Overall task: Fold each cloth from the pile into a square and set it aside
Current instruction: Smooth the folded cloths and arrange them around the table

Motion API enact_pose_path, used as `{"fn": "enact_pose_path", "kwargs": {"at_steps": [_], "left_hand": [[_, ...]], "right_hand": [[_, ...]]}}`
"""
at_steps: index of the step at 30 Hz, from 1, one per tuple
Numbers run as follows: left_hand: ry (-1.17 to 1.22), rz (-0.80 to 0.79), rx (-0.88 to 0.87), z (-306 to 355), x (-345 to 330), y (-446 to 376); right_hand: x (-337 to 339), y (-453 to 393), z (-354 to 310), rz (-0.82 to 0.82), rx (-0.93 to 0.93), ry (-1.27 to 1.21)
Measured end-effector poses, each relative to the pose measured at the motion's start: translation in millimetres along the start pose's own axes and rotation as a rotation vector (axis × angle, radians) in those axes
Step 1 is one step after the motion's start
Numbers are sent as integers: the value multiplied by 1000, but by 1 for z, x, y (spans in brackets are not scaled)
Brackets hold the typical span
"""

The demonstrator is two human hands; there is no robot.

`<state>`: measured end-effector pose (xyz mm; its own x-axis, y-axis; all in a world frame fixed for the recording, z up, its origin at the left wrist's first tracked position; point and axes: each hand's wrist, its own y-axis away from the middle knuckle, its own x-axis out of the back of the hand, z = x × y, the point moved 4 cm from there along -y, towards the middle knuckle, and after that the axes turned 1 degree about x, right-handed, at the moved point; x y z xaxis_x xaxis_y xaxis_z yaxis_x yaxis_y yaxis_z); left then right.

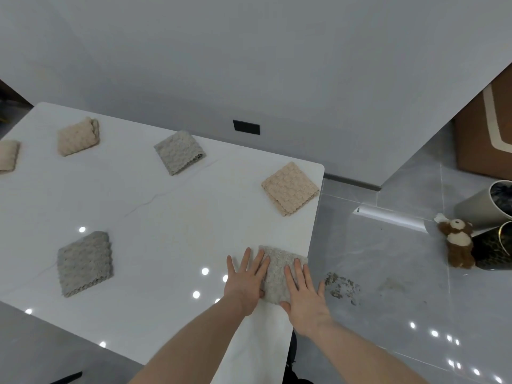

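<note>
A folded grey cloth [278, 268] lies near the right edge of the white table [166, 217]. My left hand [246, 281] rests flat with its fingers spread along the cloth's left side. Straight-fingered, my right hand [303, 293] presses on the cloth's right part. Several other folded cloths lie apart on the table: a beige one [289, 188] at the right, a grey one [180, 152] at the back middle, a beige one [78, 137] at the back left, another beige one [8, 156] at the left frame edge, and a grey one [84, 263] at the front left.
The table's right edge runs just beside the cloth, with grey tiled floor [388, 273] beyond. A brown plush toy [457, 242] and two cylindrical bins [493, 206] stand on the floor at the right. A grey wall with a black socket [246, 127] is behind.
</note>
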<state>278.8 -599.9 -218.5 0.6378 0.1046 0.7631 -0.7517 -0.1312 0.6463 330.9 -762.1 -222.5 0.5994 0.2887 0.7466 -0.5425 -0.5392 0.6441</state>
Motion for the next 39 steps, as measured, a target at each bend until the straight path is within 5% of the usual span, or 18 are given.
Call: {"fn": "enact_pose_path", "kwargs": {"at_steps": [15, 24, 32, 39], "left_hand": [[-17, -91, 98, -3, 15, -18], [183, 119, -113, -6, -22, 31], [178, 94, -82, 7, -42, 60], [210, 179, -30, 1, -24, 51]], "right_hand": [[15, -15, 7, -70, 15, -42], [-4, 22, 6, 41, 104, -136], [-16, 36, 3, 22, 152, -65], [3, 26, 5, 178, 103, -6]]}}
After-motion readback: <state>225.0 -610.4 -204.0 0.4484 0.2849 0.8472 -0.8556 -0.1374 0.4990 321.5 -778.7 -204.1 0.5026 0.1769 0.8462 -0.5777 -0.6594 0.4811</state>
